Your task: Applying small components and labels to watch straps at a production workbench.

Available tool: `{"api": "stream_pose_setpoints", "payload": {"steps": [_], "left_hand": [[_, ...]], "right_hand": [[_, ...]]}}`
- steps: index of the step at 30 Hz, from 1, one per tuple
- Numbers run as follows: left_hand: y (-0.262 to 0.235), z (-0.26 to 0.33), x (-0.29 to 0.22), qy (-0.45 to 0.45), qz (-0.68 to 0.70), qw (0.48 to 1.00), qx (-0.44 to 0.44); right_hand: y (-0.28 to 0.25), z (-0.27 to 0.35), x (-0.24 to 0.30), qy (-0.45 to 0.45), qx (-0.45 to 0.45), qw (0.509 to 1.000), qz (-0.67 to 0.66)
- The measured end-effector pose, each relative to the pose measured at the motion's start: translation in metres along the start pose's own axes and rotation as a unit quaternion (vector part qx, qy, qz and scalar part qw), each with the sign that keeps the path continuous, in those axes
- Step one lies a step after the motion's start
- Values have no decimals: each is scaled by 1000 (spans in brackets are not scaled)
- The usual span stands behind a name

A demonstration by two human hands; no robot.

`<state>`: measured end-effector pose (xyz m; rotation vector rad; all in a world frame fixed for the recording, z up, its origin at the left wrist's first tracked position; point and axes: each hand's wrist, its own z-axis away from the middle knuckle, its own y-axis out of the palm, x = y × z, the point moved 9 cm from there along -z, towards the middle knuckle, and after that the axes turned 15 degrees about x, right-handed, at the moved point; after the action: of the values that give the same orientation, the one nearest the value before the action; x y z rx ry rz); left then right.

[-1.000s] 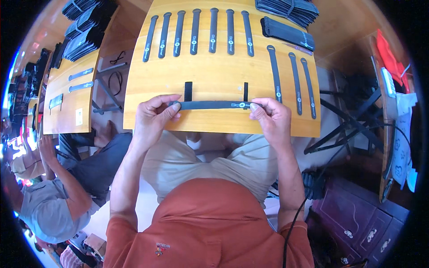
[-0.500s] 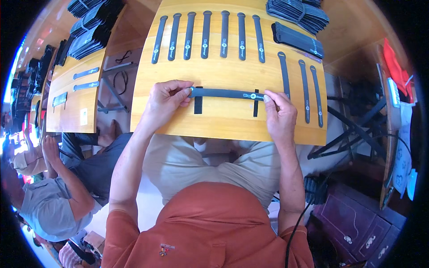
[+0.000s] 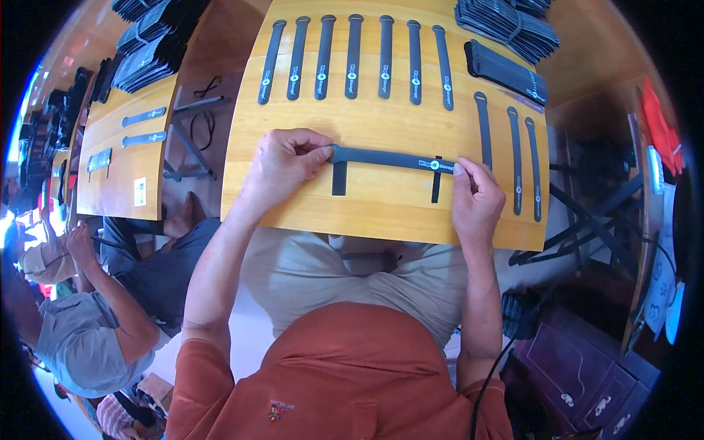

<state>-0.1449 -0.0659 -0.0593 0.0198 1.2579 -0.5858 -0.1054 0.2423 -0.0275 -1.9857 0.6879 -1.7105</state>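
A dark grey strap [image 3: 389, 158] with printing near its right end is stretched between my two hands, low over the table. My left hand [image 3: 293, 163] pinches its left end between thumb and fingers. At the right end my right hand [image 3: 478, 196] grips it the same way, thumb on top, hiding the tip. Two short black strips lie across the strap's line: a left strip [image 3: 339, 178] and a narrower right strip [image 3: 437, 189]. Both stick out on the near side of the strap; the right one also shows a little beyond it.
A row of similar straps [image 3: 354, 57] lies along the table's [image 3: 293, 213] far side, with three more [image 3: 517, 161] at the right. Bundled straps [image 3: 506, 29] are stacked at the far right corner. Leftward, a co-worker [image 3: 95, 330] sits by another table [image 3: 110, 194]. A cable [image 3: 484, 389] runs past my right arm.
The view has shifted, so the table appears farther right. Both hands keep their hold on the strap, which has moved slightly right relative to the black strips.
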Motion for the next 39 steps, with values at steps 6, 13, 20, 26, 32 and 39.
{"api": "stream_pose_setpoints", "payload": {"steps": [6,13,20,26,32,39], "left_hand": [[0,2,-5,-1,-31,999,-13],[-2,5,-12,33,-80,996,-37],[-1,8,-15,48,-87,994,-49],[-1,8,-15,38,-76,995,-44],[-1,6,-9,30,-61,997,-47],[-2,8,-11,25,-51,997,-57]], "right_hand": [[1,-2,0,-12,5,999,30],[2,-3,11,-25,9,997,68],[3,-4,13,-25,3,995,96],[3,-4,13,-22,0,996,89],[3,-4,13,-24,-7,996,89],[4,-3,9,-19,-8,997,78]]}}
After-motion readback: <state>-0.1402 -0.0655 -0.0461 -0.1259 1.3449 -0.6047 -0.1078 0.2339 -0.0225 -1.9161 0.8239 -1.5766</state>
